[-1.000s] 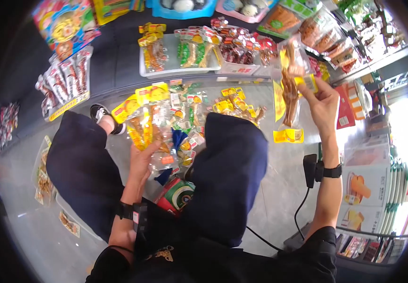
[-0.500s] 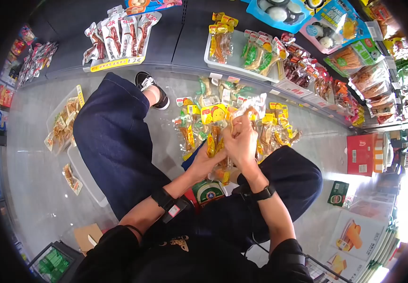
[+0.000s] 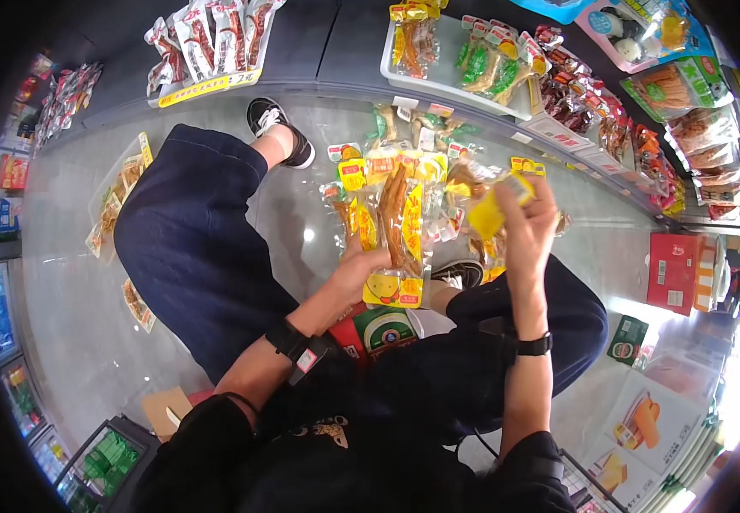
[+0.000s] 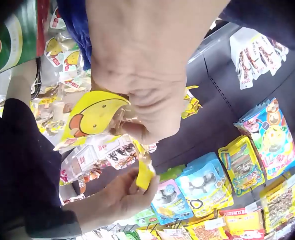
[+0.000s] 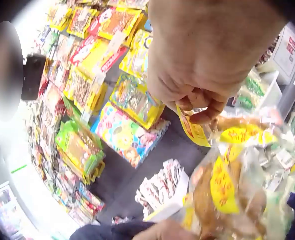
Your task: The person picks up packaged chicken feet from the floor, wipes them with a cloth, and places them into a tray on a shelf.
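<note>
My left hand [image 3: 359, 272] grips a clear packet of brown snack with yellow ends [image 3: 394, 224] in the head view, with more packets behind it. The packets' yellow chick-printed end [image 4: 98, 114] shows beside the left hand [image 4: 142, 95] in the left wrist view. To the right, my right hand [image 3: 528, 224] pinches another packet by its yellow end [image 3: 500, 205]. In the right wrist view the right hand [image 5: 202, 65] holds a yellow packet end [image 5: 193, 129] above the packets [image 5: 227, 195] at the left hand. Loose packets [image 3: 438, 128] lie on the floor behind.
A white tray [image 3: 455, 84] with packets stands on the dark shelf, beside reddish packets [image 3: 575, 94]. White-and-red sticks [image 3: 207, 43] stand to its left. A red box [image 3: 671, 272] is at the right, a green-and-red box [image 3: 378, 332] between the legs.
The hands came together over the packets, then the right hand moved away to the right with a packet. The head view has swung, so the shelf lies differently.
</note>
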Demonstrator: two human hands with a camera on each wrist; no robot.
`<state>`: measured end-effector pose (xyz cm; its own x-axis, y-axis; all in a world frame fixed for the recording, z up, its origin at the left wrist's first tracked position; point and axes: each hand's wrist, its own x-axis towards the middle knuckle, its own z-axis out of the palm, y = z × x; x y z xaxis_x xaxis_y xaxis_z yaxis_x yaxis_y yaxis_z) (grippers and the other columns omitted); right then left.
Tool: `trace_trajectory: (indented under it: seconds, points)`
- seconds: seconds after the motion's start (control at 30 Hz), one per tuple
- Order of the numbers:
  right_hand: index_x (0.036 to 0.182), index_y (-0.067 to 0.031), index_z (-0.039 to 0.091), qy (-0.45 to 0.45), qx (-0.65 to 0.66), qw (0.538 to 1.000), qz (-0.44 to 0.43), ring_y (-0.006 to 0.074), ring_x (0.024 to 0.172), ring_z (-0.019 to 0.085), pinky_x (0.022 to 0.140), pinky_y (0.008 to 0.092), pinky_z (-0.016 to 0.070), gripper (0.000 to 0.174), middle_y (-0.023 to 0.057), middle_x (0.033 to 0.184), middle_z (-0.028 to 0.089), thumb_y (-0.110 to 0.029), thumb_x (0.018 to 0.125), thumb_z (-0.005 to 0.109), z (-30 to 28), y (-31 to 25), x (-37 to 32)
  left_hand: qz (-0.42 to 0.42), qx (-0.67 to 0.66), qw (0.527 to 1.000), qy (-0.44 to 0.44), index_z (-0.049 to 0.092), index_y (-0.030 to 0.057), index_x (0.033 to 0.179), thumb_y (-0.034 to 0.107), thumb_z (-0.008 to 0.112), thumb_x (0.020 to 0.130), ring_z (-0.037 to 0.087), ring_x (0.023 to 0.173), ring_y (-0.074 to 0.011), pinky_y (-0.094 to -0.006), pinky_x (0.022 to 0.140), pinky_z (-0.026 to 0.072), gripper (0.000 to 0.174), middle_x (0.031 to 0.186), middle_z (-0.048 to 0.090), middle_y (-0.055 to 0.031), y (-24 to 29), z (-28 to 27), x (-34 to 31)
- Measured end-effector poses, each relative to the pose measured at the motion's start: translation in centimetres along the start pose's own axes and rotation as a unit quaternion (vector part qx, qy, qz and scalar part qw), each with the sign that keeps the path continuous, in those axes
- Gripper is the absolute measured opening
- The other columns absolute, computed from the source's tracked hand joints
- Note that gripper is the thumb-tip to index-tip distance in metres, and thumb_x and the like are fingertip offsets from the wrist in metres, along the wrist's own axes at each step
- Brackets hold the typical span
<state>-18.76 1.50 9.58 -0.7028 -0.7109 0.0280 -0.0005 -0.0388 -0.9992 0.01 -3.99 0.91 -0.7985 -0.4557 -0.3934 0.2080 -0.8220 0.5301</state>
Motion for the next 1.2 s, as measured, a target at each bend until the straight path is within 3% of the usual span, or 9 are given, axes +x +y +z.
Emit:
trace_trajectory:
  seconds: [0.17, 0.33, 0.4, 0.5, 0.57, 0.73, 0.97, 1.07, 1.2]
  points:
    - [0.117, -0.006, 0.05, 0.026, -0.211, 0.975, -0.064, 0.0031, 0.051, 0.046, 0.046, 0.0178, 0.036, 0.044, 0.0016, 0.065, 0.055, 0.0, 0.074, 0.056, 1.4, -5.2, -1.1, 0.066, 0.047, 0.995, 0.055, 0.041, -0.0022, 0.116, -0.005, 0.044, 0.066, 0.059, 0.087, -0.0221, -0.034, 0.077, 0.0484, 0.05, 0.099, 0.057, -0.012, -0.5, -1.8, 1.3]
    - [0.116, -0.0081, 0.055, -0.051, -0.286, 0.957, 0.001, 0.0053, 0.053, 0.048, 0.05, 0.0213, 0.0404, 0.04, 0.0021, 0.073, 0.058, -0.005, 0.076, 0.052, -0.5, -4.3, -0.8, 0.069, -0.03, 0.996, 0.047, 0.042, 0.0005, 0.114, -0.003, 0.05, 0.069, 0.058, 0.084, -0.0168, -0.0303, 0.074, 0.0476, 0.046, 0.098, 0.057, -0.0081, -0.2, -2.8, 1.7]
    - [0.109, -0.0068, 0.059, -0.023, -0.383, 0.905, -0.181, 0.0123, 0.059, 0.055, 0.058, 0.025, 0.0454, 0.034, 0.0059, 0.076, 0.062, -0.004, 0.075, 0.053, -0.2, -3.8, -1.0, 0.058, -0.032, 0.997, 0.045, 0.042, 0.0012, 0.115, 0.0, 0.052, 0.072, 0.058, 0.084, -0.0167, -0.0304, 0.075, 0.0478, 0.043, 0.098, 0.057, -0.008, -0.4, -3.2, 1.8]
    - [0.087, -0.0079, 0.065, -0.153, -0.409, 0.855, -0.279, 0.0195, 0.061, 0.057, 0.071, 0.0325, 0.0471, 0.024, 0.0076, 0.072, 0.06, 0.0, 0.066, 0.056, 1.7, -4.1, -3.0, 0.038, -0.017, 0.998, 0.056, 0.042, 0.001, 0.117, 0.01, 0.053, 0.081, 0.059, 0.086, -0.0194, -0.0321, 0.076, 0.0486, 0.039, 0.099, 0.057, -0.0101, -0.5, -2.8, 1.8]
    - [0.085, -0.0074, 0.061, -0.351, -0.428, 0.752, -0.359, 0.0177, 0.059, 0.054, 0.068, 0.0318, 0.044, 0.024, 0.0021, 0.056, 0.047, -0.003, 0.062, 0.058, 2.8, -2.4, -4.2, 0.029, 0.004, 0.997, 0.069, 0.042, 0.0002, 0.119, 0.016, 0.051, 0.085, 0.059, 0.088, -0.0221, -0.0337, 0.077, 0.0493, 0.038, 0.1, 0.058, -0.0123, 0.2, -1.7, 1.4]
    - [0.086, -0.0076, 0.06, -0.498, -0.394, 0.667, -0.39, 0.0185, 0.061, 0.054, 0.095, 0.0418, 0.0397, 0.024, 0.0034, 0.056, 0.043, -0.005, 0.062, 0.055, 4.4, 2.1, -7.4, 0.071, 0.013, 0.995, 0.066, 0.039, 0.0034, 0.122, 0.02, 0.061, 0.083, 0.056, 0.089, -0.0156, -0.0304, 0.077, 0.049, 0.047, 0.102, 0.055, -0.0072, 0.1, -1.5, 0.7]
    - [0.081, -0.0058, 0.062, -0.468, -0.263, 0.768, -0.348, 0.0225, 0.062, 0.058, 0.087, 0.038, 0.0432, 0.02, 0.0074, 0.061, 0.053, -0.015, 0.065, 0.067, 4.6, 0.8, -7.1, 0.025, 0.018, 0.999, 0.01, 0.035, 0.002, 0.126, -0.001, 0.056, 0.075, 0.055, 0.098, -0.0186, -0.0327, 0.082, 0.048, 0.055, 0.113, 0.053, -0.0109, 0.5, -2.3, 0.6]
    - [0.082, -0.0039, 0.063, -0.246, -0.277, 0.918, -0.14, 0.0194, 0.058, 0.059, 0.054, 0.0285, 0.0463, 0.018, 0.0081, 0.07, 0.061, -0.014, 0.071, 0.071, 3.1, -0.7, -6.3, 0.047, 0.01, 0.999, -0.017, 0.036, 0.0022, 0.125, -0.002, 0.057, 0.075, 0.055, 0.099, -0.0183, -0.0326, 0.084, 0.0463, 0.055, 0.111, 0.054, -0.0101, 0.8, -1.7, 0.4]
    - [0.084, -0.0005, 0.055, 0.0, -0.226, 0.974, 0.025, 0.01, 0.062, 0.055, 0.056, 0.0244, 0.0451, 0.024, 0.005, 0.071, 0.058, -0.014, 0.072, 0.072, 2.4, 1.2, -4.0, 0.059, 0.072, 0.996, 0.0, 0.038, 0.0023, 0.124, -0.005, 0.057, 0.074, 0.054, 0.101, -0.0179, -0.0323, 0.087, 0.0444, 0.055, 0.112, 0.054, -0.0095, 0.5, -1.5, 0.5]
